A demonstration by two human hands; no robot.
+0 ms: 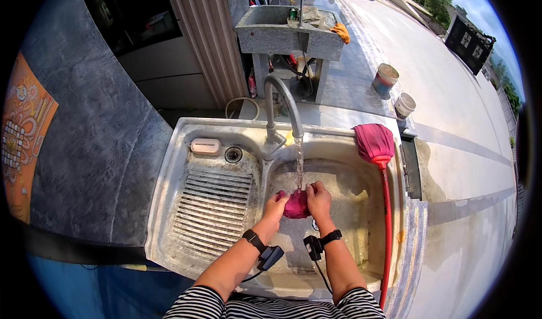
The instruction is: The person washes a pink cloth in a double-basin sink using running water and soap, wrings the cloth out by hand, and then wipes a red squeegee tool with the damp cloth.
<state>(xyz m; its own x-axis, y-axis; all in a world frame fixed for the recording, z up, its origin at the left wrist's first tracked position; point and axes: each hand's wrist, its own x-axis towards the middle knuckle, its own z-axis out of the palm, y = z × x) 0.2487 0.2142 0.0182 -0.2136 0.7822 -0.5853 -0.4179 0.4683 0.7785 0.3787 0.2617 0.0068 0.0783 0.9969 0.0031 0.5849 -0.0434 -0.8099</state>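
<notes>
A dark pink cloth (296,205), wet and bunched, is stretched between my two hands over the right basin of the sink (344,254). My left hand (274,207) pinches its left edge, and my right hand (319,199) grips its right edge. Water (300,164) runs from the curved metal faucet (288,101) straight down onto the cloth. The drain of this basin shows partly just below my right hand. Both wrists wear black straps with small dark boxes.
Left of the basin lies a ridged washboard (214,209), with a pale pink soap box (205,147) above it. A pink mop head (374,141) with a red handle (387,223) leans on the right rim. Beyond stand a stone sink (288,39) and two buckets (386,81).
</notes>
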